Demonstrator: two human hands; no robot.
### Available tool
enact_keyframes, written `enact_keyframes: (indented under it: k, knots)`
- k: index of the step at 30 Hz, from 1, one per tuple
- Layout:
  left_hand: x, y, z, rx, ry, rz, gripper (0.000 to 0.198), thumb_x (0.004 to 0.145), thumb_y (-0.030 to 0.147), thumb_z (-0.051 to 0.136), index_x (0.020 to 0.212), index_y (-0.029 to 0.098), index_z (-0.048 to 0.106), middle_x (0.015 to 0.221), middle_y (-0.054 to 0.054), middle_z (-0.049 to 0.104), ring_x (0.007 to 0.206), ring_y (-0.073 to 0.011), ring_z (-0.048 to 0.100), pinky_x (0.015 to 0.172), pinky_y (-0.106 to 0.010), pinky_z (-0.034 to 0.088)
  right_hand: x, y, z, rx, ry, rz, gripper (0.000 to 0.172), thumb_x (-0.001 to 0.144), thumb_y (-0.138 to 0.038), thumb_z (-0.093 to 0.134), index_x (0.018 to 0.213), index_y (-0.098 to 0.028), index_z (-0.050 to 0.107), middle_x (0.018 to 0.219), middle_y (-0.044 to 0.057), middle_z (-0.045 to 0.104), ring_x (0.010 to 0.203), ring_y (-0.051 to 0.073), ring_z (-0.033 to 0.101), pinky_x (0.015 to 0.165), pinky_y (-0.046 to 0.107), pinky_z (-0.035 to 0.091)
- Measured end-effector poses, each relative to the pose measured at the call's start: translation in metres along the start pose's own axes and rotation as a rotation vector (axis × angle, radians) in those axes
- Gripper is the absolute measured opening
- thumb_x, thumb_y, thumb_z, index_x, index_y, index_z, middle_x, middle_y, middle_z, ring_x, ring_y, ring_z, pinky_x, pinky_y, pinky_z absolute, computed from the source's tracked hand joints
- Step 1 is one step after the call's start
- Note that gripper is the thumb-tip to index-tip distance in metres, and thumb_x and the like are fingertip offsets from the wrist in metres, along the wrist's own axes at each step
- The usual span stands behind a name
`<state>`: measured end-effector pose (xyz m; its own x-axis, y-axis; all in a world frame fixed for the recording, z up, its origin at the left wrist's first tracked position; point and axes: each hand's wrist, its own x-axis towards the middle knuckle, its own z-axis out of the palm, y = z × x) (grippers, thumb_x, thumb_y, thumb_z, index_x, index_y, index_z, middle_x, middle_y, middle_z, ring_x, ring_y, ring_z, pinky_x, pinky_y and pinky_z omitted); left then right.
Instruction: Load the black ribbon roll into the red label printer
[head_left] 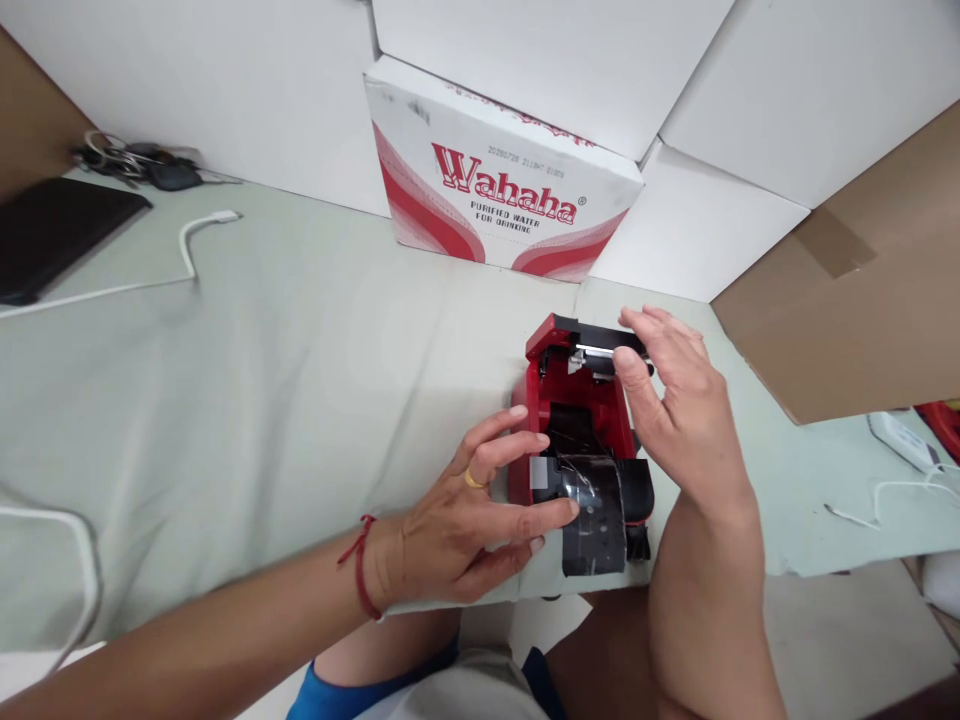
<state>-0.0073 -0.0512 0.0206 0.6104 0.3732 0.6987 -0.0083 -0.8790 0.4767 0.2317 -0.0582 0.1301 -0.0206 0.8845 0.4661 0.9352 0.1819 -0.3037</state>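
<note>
A small red and black box-shaped device (523, 400) stands near the table's front edge. Its lid (592, 335) is raised, showing a metal bar and a roller on the underside. A glossy black strip (596, 545) runs from the red inside over the front and hangs down there. With fingers spread, my left hand (480, 510) lies along the device's left side, its index fingertip on the strip. My right hand (679, 400) has the lid's right end between thumb and fingers; the fingers behind it are partly hidden.
Behind the device, a white and red Wahaha carton (510, 190) leans against white boxes (540, 60). A brown cardboard box (862, 290) stands at right. Keys (150, 165), a black flat object (67, 235) and a white cable (187, 240) lie at left. A white object (904, 442) with a cable lies far right.
</note>
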Motion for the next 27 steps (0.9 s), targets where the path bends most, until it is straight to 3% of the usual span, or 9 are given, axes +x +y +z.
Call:
enact_keyframes:
  k: [3,5,8,10,13,17,21,25,27]
  knots:
    - [-0.002,0.001,0.001,0.014,0.015,-0.008,0.041,0.09,0.017,0.066,0.127,0.031,0.073,0.149,-0.01,0.048,0.148,-0.0326,0.043,0.132,-0.06,0.033,-0.008,-0.007,-0.019,0.032,-0.08,0.007,0.033,0.111,-0.039,0.052,0.128,-0.024,0.076,0.126,0.008,0.081,0.121,0.026,0.074,0.108,0.045,0.058]
    - [-0.005,0.001,0.002,0.037,0.027,-0.007,0.042,0.089,0.016,0.065,0.128,0.032,0.073,0.151,-0.01,0.047,0.154,-0.0347,0.037,0.132,-0.061,0.032,-0.017,-0.013,-0.033,0.012,-0.239,0.014,0.031,0.11,-0.037,0.053,0.123,-0.024,0.078,0.122,0.005,0.083,0.112,0.023,0.078,0.1,0.039,0.062]
    - [-0.008,0.001,0.003,0.079,0.079,0.017,0.044,0.087,0.017,0.064,0.127,0.032,0.07,0.15,-0.01,0.051,0.157,-0.0358,0.034,0.131,-0.062,0.032,-0.029,-0.02,-0.045,-0.036,-0.455,0.01,0.031,0.11,-0.032,0.052,0.119,-0.026,0.081,0.126,0.001,0.082,0.118,0.021,0.077,0.102,0.035,0.063]
    - [-0.009,0.001,0.003,0.084,0.127,0.021,0.045,0.088,0.021,0.065,0.131,0.031,0.065,0.149,-0.011,0.056,0.153,-0.0352,0.041,0.127,-0.059,0.038,-0.034,-0.021,-0.046,-0.072,-0.512,0.003,0.033,0.111,-0.03,0.05,0.12,-0.025,0.081,0.131,0.001,0.08,0.123,0.022,0.075,0.106,0.036,0.062]
    - [-0.008,0.0,0.001,0.094,0.154,-0.038,0.052,0.092,0.025,0.064,0.144,0.027,0.054,0.149,-0.014,0.064,0.147,-0.0325,0.052,0.121,-0.054,0.043,-0.034,-0.021,-0.044,-0.114,-0.51,-0.035,0.035,0.11,-0.027,0.048,0.123,-0.023,0.08,0.133,0.003,0.079,0.123,0.023,0.076,0.106,0.039,0.063]
    - [-0.003,-0.001,-0.001,0.121,0.124,-0.158,0.062,0.094,0.013,0.059,0.154,0.024,0.045,0.139,-0.008,0.075,0.139,-0.0235,0.061,0.13,-0.048,0.028,-0.032,-0.021,-0.041,-0.13,-0.501,-0.081,0.034,0.11,-0.025,0.047,0.116,-0.024,0.081,0.129,0.002,0.08,0.117,0.024,0.078,0.1,0.04,0.067]
    - [0.001,-0.002,-0.001,0.154,0.141,-0.226,0.07,0.089,0.001,0.05,0.154,0.025,0.046,0.125,0.0,0.082,0.121,-0.0192,0.065,0.133,-0.046,0.018,-0.035,-0.024,-0.036,-0.19,-0.477,-0.089,0.036,0.109,-0.024,0.046,0.107,-0.023,0.082,0.125,0.006,0.081,0.11,0.028,0.081,0.091,0.044,0.07]
    - [0.0,-0.004,0.0,0.158,0.133,-0.246,0.07,0.088,0.001,0.05,0.153,0.026,0.048,0.124,0.001,0.083,0.108,-0.0193,0.064,0.126,-0.044,0.028,-0.036,-0.026,-0.033,-0.25,-0.453,-0.091,0.038,0.109,-0.025,0.046,0.103,-0.023,0.083,0.121,0.007,0.082,0.102,0.031,0.083,0.079,0.046,0.072]
    - [-0.003,-0.007,0.001,0.147,0.134,-0.192,0.062,0.088,0.002,0.052,0.145,0.027,0.056,0.13,-0.002,0.08,0.11,-0.0203,0.063,0.122,-0.045,0.034,-0.035,-0.026,-0.033,-0.22,-0.454,-0.087,0.037,0.109,-0.024,0.046,0.103,-0.023,0.082,0.121,0.007,0.082,0.104,0.03,0.082,0.082,0.045,0.071]
